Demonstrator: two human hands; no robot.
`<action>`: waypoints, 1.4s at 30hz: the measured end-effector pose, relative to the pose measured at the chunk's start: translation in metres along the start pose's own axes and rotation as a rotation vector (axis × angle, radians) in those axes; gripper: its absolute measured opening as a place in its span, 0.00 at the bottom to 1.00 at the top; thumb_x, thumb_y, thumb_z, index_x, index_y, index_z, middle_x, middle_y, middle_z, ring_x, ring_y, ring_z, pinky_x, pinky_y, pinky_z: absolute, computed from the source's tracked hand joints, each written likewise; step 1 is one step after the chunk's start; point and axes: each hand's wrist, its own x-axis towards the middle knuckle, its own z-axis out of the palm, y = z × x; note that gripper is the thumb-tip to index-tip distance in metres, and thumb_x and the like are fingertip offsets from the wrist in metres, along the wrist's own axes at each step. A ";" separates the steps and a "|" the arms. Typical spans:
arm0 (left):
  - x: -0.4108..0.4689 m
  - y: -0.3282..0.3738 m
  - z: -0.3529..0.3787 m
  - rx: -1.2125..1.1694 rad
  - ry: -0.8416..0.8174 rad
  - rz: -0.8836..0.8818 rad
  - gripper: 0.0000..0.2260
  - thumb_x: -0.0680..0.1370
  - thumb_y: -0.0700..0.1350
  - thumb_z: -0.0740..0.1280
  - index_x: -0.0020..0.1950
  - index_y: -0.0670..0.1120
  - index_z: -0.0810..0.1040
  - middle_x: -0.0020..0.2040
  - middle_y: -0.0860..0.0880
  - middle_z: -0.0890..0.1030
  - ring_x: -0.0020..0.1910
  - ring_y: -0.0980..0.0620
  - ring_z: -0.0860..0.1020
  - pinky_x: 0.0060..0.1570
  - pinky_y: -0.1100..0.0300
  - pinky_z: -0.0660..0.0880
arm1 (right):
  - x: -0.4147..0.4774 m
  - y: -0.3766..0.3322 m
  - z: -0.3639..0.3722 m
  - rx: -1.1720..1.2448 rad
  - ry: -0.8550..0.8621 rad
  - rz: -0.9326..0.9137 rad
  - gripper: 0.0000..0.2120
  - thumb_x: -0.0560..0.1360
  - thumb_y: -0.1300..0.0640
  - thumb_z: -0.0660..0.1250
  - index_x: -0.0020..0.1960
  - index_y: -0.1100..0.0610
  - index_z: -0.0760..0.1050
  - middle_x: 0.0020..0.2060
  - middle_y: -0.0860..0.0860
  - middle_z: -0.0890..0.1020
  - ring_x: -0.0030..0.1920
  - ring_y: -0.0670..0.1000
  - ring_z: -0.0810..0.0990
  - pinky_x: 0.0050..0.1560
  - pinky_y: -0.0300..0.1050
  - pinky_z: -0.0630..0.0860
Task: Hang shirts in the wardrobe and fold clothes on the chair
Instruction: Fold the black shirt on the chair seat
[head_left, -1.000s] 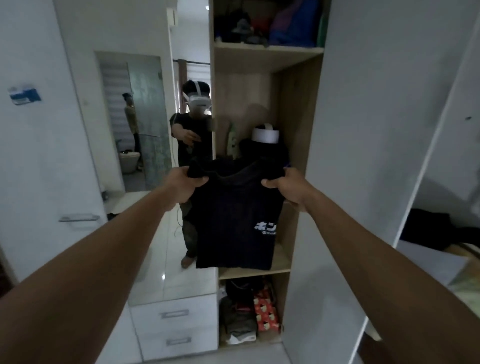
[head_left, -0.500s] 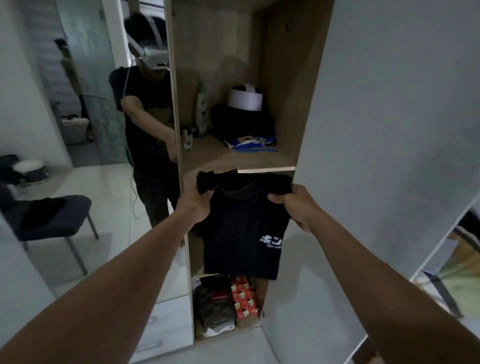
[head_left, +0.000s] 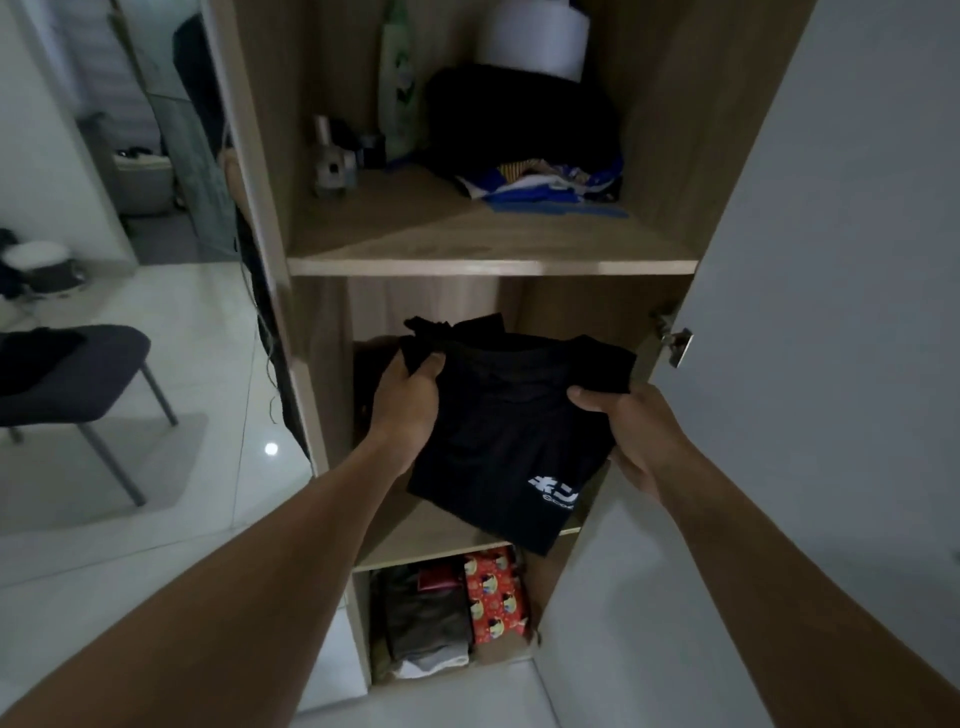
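- Shirt (head_left: 498, 441) — black, folded, with white print near its lower right corner — is held at the mouth of the middle compartment of the wardrobe (head_left: 665, 130), over the middle shelf (head_left: 410, 540). One lower corner hangs past the shelf's front edge, and whether the cloth touches the board cannot be told.
- Its upper left corner is gripped by the left hand (head_left: 408, 410), with fingers curled round bunched cloth and the thumb on top.
- Its right edge is pinched by the right hand (head_left: 641, 436) — the thumb is pressed on top, and the fingers are tucked underneath, hidden.
- A dark bundle (head_left: 519, 119), a blue cloth (head_left: 550, 195) and a green bottle (head_left: 397, 88) are kept on the upper shelf (head_left: 493, 266).
- Folded clothes (head_left: 426, 623) and a red patterned package (head_left: 493, 592) are packed side by side in the bottom compartment.
- The white door (head_left: 831, 260) is swung open at the right.
- A dark chair (head_left: 88, 395) is seen at far left, with a dark garment (head_left: 36, 348) laid on its seat.
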 end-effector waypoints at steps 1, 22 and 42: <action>0.013 -0.009 0.005 0.000 0.006 0.003 0.08 0.80 0.54 0.64 0.57 0.58 0.80 0.55 0.52 0.84 0.54 0.47 0.82 0.61 0.43 0.77 | 0.011 0.010 -0.001 0.008 0.011 0.017 0.30 0.65 0.55 0.80 0.65 0.58 0.78 0.55 0.52 0.86 0.54 0.55 0.86 0.62 0.55 0.79; 0.201 -0.105 0.061 1.113 -0.089 0.181 0.28 0.78 0.55 0.68 0.73 0.42 0.65 0.67 0.42 0.73 0.65 0.39 0.73 0.59 0.51 0.69 | 0.128 0.212 0.071 0.488 0.309 0.269 0.17 0.77 0.65 0.70 0.57 0.45 0.76 0.58 0.54 0.83 0.59 0.55 0.82 0.66 0.57 0.77; 0.146 -0.326 -0.017 1.387 -0.155 0.101 0.27 0.82 0.63 0.43 0.80 0.62 0.41 0.82 0.49 0.41 0.80 0.48 0.37 0.77 0.46 0.37 | 0.190 0.299 0.031 -1.464 -0.268 -0.108 0.29 0.85 0.41 0.46 0.82 0.46 0.41 0.82 0.56 0.40 0.81 0.58 0.38 0.78 0.64 0.41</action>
